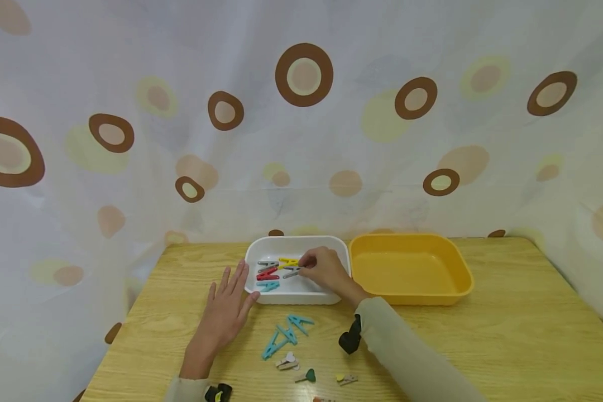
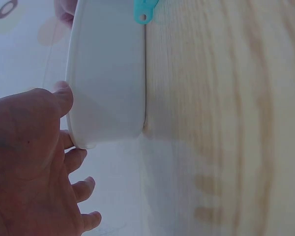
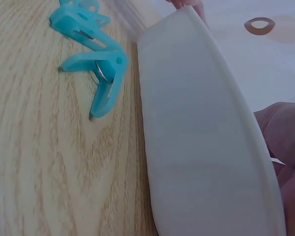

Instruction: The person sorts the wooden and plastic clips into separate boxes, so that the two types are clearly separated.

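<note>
The right hand [image 1: 326, 271] reached into the white tray [image 1: 301, 244] on the counter [image 1: 507, 335], and its curled fingers pinched a grey clothespin [image 1: 291, 272]. This pin lay in the tray beside a yellow pin [image 1: 288, 261], a red pin [image 1: 267, 274] and a blue pin [image 1: 268, 286]. The left hand [image 1: 226, 310] lay flat with straight fingers, holding nothing, its thumb touching the tray's corner. More blue pins [image 1: 286, 335] lay on the counter in front. A yellow tray [image 1: 409, 268] stood just beside the white one.
</note>
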Motion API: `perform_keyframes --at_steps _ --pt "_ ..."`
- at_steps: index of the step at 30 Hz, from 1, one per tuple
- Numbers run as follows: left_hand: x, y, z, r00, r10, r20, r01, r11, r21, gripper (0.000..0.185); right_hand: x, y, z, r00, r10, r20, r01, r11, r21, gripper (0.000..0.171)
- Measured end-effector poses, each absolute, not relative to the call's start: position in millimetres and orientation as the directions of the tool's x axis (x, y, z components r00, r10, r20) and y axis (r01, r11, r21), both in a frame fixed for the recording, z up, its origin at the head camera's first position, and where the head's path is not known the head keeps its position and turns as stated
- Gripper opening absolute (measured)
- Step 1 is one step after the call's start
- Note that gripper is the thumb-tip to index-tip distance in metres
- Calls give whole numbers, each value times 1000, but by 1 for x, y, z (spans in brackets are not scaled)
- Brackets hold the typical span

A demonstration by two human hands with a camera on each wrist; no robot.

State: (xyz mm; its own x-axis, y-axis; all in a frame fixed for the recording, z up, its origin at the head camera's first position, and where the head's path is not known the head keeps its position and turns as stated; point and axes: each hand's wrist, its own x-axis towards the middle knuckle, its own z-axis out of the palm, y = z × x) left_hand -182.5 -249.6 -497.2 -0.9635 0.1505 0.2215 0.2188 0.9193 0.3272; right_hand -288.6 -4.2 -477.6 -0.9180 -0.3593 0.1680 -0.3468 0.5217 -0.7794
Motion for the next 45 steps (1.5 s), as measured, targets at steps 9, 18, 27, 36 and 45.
perform_keyframes --at_steps 9,18,27,36,45 --pt "-184 -250 -495 -964 148 222 216 922 322 70 -299 -13 -481 -917 -382 116 -329 560 -760 7" --pt "-184 -250 -498 -965 152 215 217 922 320 71 -303 -16 -485 -924 -373 81 -300 580 -758 7" --pt "-185 -250 -497 -964 151 217 217 922 320 71 -301 -12 -477 -923 -366 123 -322 555 -767 11" --pt "-185 -248 -496 -963 159 217 224 921 318 70 -284 0 -464 -909 -376 179 -365 514 -776 13" --pt "-183 -248 -494 -967 148 206 209 925 317 70 -253 19 -456 -866 -417 278 -453 414 -790 15"
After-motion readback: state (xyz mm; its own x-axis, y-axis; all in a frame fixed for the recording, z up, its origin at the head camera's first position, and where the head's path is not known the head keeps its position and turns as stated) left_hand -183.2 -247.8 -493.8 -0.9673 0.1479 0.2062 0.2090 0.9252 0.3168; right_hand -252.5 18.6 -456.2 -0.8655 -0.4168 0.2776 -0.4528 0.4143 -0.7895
